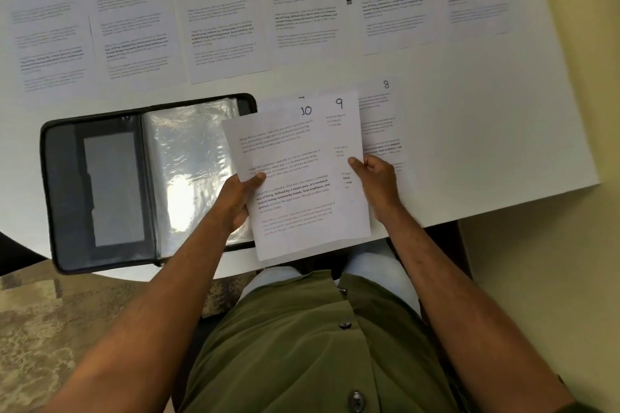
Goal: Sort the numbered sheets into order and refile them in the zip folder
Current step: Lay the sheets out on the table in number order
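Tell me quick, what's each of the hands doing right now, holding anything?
Left hand: closed on the sheet numbered 10, thumb on top at its left edge.
Right hand: closed on the sheet numbered 9, pinching its right edge.

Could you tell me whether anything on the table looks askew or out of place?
Mostly tidy. Sheet 10, held by the left hand, is tilted and overlaps the open zip folder. It also covers much of sheet 9 in the right hand. No damage is visible.
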Demonstrator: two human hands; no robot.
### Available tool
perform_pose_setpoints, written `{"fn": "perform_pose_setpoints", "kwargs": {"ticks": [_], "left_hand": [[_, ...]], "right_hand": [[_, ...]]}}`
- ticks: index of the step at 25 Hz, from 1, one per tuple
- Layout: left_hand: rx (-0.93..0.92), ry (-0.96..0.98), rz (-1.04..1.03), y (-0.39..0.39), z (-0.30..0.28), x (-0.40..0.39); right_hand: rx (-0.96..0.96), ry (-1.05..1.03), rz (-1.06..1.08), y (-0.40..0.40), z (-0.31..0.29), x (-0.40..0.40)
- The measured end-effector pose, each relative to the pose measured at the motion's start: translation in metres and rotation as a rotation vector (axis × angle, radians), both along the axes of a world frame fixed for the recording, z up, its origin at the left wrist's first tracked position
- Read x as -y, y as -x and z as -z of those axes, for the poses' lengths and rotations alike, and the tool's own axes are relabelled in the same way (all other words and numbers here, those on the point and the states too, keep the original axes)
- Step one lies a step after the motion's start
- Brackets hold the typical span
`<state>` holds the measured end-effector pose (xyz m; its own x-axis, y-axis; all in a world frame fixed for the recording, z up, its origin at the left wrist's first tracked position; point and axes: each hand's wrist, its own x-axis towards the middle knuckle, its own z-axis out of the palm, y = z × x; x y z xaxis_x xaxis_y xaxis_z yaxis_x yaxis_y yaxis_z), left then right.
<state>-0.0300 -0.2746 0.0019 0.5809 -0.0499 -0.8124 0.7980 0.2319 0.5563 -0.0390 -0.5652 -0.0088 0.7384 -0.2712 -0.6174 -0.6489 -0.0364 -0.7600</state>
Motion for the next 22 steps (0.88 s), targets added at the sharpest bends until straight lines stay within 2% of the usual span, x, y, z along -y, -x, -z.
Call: {"fn": "perform_pose_setpoints", "kwargs": {"ticks": [9, 15, 20, 22], "left_hand": [[-0.009, -0.031, -0.047, -0.039, 0.009, 0.104], [-0.012, -0.043, -0.094, -0.053, 0.016, 0.160], [-0.037, -0.067, -0.141, -0.050, 0.023, 0.175], [-0.042, -0.078, -0.162, -0.048, 0.022, 0.179]], "right_hand": [[0.036, 0.175, 0.049, -0.048, -0.009, 0.160], [0.002, 0.297, 0.065, -0.078, 0.014, 0.268], [-0.045, 0.468, -0.038, -0.089, 0.031, 0.315], [-0.043, 0.627, -0.127, -0.087, 0.035, 0.317]]}}
